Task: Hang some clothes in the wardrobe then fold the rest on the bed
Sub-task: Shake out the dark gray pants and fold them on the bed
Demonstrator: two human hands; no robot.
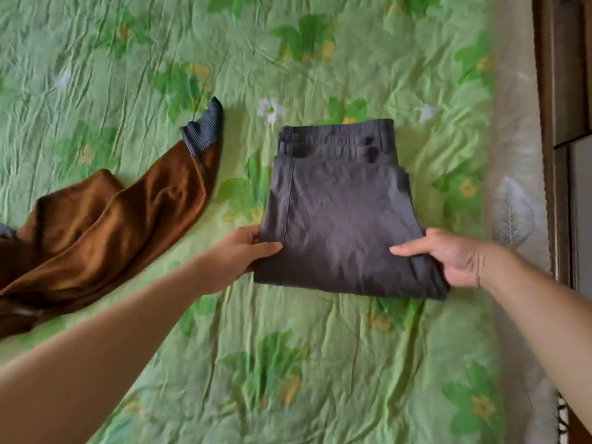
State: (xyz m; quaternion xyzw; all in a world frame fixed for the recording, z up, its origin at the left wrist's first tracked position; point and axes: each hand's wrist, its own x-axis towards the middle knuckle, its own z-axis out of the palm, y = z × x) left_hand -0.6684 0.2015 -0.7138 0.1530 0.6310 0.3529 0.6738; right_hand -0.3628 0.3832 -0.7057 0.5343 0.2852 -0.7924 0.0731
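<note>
Folding step: the left hand (238,256) and right hand (448,256) each pinch a side of the folded grey trousers (346,213) on the bed (288,363); next, likely release them and take the brown garment (112,219).

You're in a home bedroom: a bed (320,379) with a crumpled green flowered cover (144,52) fills your view, folded grey trousers (339,213) lie near its middle, a brown garment (128,219) sprawls at nine o'clock, and dark wooden furniture (568,75) stands at three o'clock.
</note>
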